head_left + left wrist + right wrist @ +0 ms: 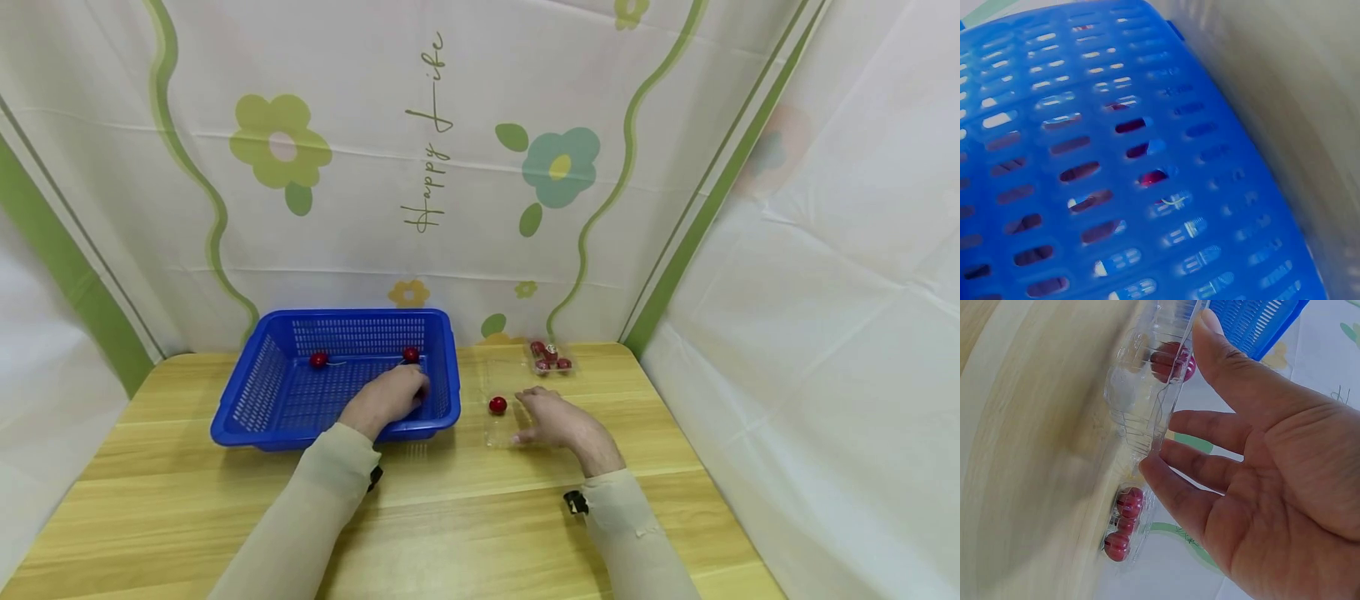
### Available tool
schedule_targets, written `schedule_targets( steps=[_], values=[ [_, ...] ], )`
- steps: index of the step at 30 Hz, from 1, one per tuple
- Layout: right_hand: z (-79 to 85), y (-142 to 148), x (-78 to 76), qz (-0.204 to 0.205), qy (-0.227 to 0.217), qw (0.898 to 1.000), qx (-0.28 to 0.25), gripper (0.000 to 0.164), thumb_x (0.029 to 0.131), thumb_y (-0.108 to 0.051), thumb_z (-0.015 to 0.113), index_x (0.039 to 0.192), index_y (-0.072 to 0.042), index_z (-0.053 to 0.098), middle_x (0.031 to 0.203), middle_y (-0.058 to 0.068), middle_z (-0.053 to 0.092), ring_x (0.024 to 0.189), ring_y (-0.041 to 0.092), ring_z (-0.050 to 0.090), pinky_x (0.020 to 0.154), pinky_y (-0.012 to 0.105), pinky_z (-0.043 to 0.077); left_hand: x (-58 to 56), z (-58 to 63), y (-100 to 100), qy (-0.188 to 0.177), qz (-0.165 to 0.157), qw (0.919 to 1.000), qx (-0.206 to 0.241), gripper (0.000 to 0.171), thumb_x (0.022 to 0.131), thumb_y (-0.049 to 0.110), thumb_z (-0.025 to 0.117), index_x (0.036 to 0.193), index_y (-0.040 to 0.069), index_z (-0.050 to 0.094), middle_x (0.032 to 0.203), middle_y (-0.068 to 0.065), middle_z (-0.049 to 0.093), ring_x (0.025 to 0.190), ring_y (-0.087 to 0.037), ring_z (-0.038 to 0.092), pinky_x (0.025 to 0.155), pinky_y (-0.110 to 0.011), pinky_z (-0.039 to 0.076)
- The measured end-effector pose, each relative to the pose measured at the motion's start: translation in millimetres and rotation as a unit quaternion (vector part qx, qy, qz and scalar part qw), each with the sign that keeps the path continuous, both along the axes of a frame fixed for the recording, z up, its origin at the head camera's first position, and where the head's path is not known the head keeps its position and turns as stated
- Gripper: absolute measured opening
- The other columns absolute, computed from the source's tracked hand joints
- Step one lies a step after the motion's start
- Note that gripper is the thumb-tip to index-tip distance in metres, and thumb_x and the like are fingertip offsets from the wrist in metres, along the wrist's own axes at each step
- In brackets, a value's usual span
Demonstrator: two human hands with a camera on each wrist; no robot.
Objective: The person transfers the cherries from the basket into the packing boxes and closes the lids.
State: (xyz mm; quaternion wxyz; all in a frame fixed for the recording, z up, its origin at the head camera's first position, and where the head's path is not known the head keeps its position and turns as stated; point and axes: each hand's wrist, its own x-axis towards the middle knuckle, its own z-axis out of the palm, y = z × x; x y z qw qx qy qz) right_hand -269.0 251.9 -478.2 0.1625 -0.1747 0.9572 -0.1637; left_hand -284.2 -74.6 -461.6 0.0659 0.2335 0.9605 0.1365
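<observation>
My left hand (386,400) reaches into the blue plastic basket (266,437), its fingers curled around a cherry (1154,178) by the right wall. That cherry shows only in part through the basket's slots. Two more cherries, one on the left (318,359) and one on the right (411,355), lie in the basket. To the right stands a clear plastic box (1125,394) with a single cherry (497,406) in it. Along the box's rim, my right hand (558,421) rests its thumb and fingertips, the fingers extended and spread apart.
Behind the right hand, a second clear box (573,367) holds several cherries (551,352). Everything stands on a wooden table (450,525). A printed white curtain (360,242) closes off the back, and white cloth (847,333) hangs on the right.
</observation>
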Motion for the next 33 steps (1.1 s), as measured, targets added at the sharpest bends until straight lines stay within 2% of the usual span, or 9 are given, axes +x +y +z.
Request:
schedule_targets(
  steps=[6,10,13,21,24,33],
  values=[
    [0.0,0,0.1,-0.002,0.002,1.000,-0.001,0.090,0.102,-0.032,0.094,0.171,0.007,0.052,0.179,0.033,0.050,0.168,0.057,0.047,0.141,0.069,0.041,5.7,5.1,4,0.005,0.005,0.9998,0.018,0.017,0.113,0.003,0.076,0.127,0.002,0.085,0.125,-0.013,0.082,0.114,-0.027,0.078,0.108,-0.049,0.070],
    [-0.3,0,0.2,-0.003,0.001,1.000,0.000,0.090,0.102,-0.033,0.093,0.172,0.006,0.051,0.179,0.032,0.050,0.168,0.057,0.046,0.141,0.068,0.041,7.6,7.1,4,-0.008,0.024,0.9988,0.043,0.024,0.114,0.004,0.074,0.136,0.002,0.083,0.138,-0.016,0.081,0.130,-0.034,0.078,0.118,-0.054,0.066],
    [-0.3,0,0.0,-0.003,0.000,1.000,0.003,0.090,0.103,-0.032,0.093,0.172,0.005,0.051,0.180,0.031,0.050,0.169,0.056,0.046,0.141,0.068,0.041,9.8,9.9,4,-0.005,0.029,0.9979,0.058,0.025,0.115,0.004,0.073,0.138,0.002,0.083,0.142,-0.017,0.080,0.137,-0.037,0.076,0.121,-0.055,0.065],
    [-0.4,-1,-0.8,-0.002,0.003,1.000,0.009,0.089,0.103,-0.033,0.093,0.172,0.005,0.052,0.179,0.031,0.051,0.168,0.055,0.048,0.141,0.066,0.043,18.0,19.8,5,0.044,0.011,0.9945,0.095,0.021,0.114,0.002,0.074,0.131,0.003,0.085,0.135,-0.015,0.082,0.127,-0.033,0.079,0.113,-0.050,0.069],
    [-1.0,-1,-0.6,-0.003,0.003,1.000,0.010,0.089,0.103,-0.034,0.093,0.171,0.006,0.053,0.178,0.031,0.051,0.167,0.054,0.049,0.140,0.066,0.044,20.7,21.6,7,0.063,0.009,0.9924,0.106,0.021,0.114,0.003,0.074,0.132,0.002,0.084,0.136,-0.015,0.082,0.129,-0.034,0.079,0.113,-0.050,0.069],
    [0.8,-1,0.8,0.000,0.003,1.000,0.010,0.088,0.103,-0.034,0.093,0.172,0.005,0.052,0.179,0.031,0.051,0.168,0.054,0.049,0.140,0.067,0.044,28.2,27.3,19,0.073,0.019,0.9884,0.132,0.025,0.115,0.005,0.072,0.139,0.006,0.082,0.141,-0.013,0.081,0.134,-0.033,0.080,0.118,-0.050,0.068]
  ],
)
